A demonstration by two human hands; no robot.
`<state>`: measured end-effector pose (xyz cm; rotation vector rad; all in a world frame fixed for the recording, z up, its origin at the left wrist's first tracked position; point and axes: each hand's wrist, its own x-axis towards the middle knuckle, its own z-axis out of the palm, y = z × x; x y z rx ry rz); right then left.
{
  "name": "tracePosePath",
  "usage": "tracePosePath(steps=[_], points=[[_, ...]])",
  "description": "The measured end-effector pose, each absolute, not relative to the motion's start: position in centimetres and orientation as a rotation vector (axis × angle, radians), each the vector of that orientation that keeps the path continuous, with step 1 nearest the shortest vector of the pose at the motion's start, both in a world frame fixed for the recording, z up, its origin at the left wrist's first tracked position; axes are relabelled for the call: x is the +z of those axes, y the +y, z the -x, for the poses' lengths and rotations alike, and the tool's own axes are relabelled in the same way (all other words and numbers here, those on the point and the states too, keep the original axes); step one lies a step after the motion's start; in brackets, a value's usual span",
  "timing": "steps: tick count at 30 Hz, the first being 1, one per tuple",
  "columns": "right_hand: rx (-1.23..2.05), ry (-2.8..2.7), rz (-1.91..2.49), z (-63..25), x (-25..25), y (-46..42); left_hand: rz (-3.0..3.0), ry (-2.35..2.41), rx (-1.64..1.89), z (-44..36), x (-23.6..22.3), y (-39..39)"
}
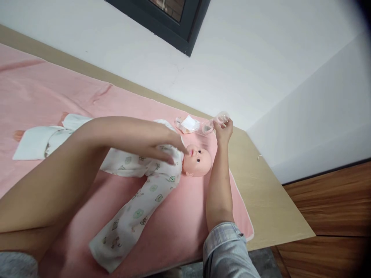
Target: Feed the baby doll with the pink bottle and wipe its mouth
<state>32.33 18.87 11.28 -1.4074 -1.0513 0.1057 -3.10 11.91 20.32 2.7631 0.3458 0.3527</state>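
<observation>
A bald baby doll [199, 164] lies face up, dressed in a white outfit [153, 188] printed with small green and brown animals. Over its chest is my left hand [165, 141], slightly blurred, fingers stretched toward the doll's chin and thumb apart, holding nothing. Whether the fingertips touch the face I cannot tell. Beyond the doll's head, my right hand [223, 133] is closed around a clear, pinkish plastic bottle [208, 126], tilted on its side. My left forearm hides part of the doll's body and legs.
A pink blanket [179, 216] covers much of the wooden table [261, 200]. A small packet with a white label [189, 122] lies near the far edge. White walls [232, 61] stand behind and to the right, with a dark-framed window [174, 27] above.
</observation>
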Motion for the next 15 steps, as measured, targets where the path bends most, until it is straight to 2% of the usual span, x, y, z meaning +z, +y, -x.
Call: tracePosePath(steps=[2,9,15], points=[[0.118,-1.14,1.304,-31.3,12.4,18.8,-2.741,0.401,0.431,2.8,19.9,13.7],[0.256,-1.45,1.027,-24.0,15.9,15.7,-2.502,0.675,1.103,0.7,17.4,16.4],[0.383,-1.547,0.924,-18.3,16.4,13.2,-2.374,0.684,1.23,0.0,17.5,15.9]])
